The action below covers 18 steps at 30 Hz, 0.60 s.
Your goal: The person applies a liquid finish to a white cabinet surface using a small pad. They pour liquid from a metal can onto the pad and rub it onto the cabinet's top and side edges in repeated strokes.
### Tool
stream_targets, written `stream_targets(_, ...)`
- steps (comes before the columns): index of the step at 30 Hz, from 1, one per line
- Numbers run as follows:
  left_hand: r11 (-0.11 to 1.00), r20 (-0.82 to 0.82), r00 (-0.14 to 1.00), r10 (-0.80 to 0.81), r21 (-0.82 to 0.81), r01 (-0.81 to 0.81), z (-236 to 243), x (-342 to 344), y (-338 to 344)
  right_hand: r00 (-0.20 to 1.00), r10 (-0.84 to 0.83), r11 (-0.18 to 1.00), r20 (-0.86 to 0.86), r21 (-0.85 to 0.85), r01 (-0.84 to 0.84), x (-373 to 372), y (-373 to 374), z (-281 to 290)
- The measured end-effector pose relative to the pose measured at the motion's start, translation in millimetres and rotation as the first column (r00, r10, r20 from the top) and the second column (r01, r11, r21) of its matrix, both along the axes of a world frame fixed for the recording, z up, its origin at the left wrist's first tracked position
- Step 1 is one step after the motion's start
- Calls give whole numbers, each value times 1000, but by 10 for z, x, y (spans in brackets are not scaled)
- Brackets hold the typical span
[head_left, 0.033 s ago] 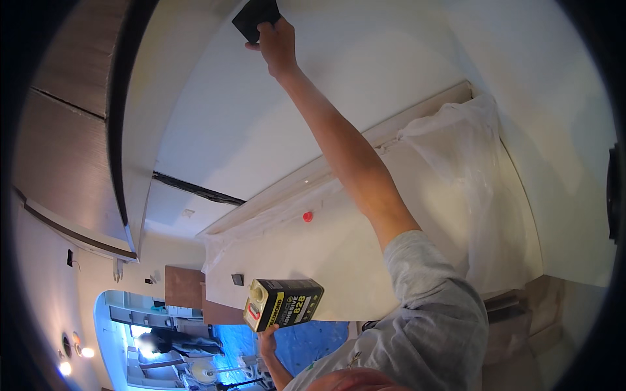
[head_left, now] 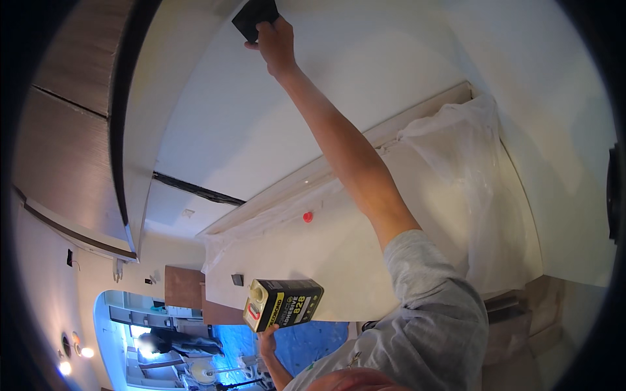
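Observation:
My right hand reaches far up and grips a black, flat, square-edged spreader, which lies against or close to the pale wall panel. Its fingers are closed around the near edge; the top corner is cut off by the frame. Low in the view, my left hand holds an adhesive can, a black and yellow rectangular tin, tilted with its pale neck toward the left. The neck looks uncapped. A small red cap rests on the white worktop between my arms.
Translucent plastic sheeting is bunched along the worktop's back and right. A small dark block sits near its left edge. Brown cabinets hang at upper left. Beyond, a person in dark clothes is near a blue floor covering.

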<state>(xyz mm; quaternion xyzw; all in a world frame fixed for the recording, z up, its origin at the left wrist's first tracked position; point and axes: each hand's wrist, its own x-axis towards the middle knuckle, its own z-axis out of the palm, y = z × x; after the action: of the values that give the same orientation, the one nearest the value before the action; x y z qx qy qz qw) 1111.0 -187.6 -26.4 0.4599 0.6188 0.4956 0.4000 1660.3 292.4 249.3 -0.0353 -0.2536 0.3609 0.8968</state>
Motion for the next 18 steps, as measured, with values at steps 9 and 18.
stream_targets(9,999,-16,999,-36,27,36,15,38,71,999,-9,991,49,137,2,-23,-420,167)
stream_targets(18,999,18,999,-41,-27,42,-6,-39,72,997,-27,998,-70,53,31,490,275,-60)
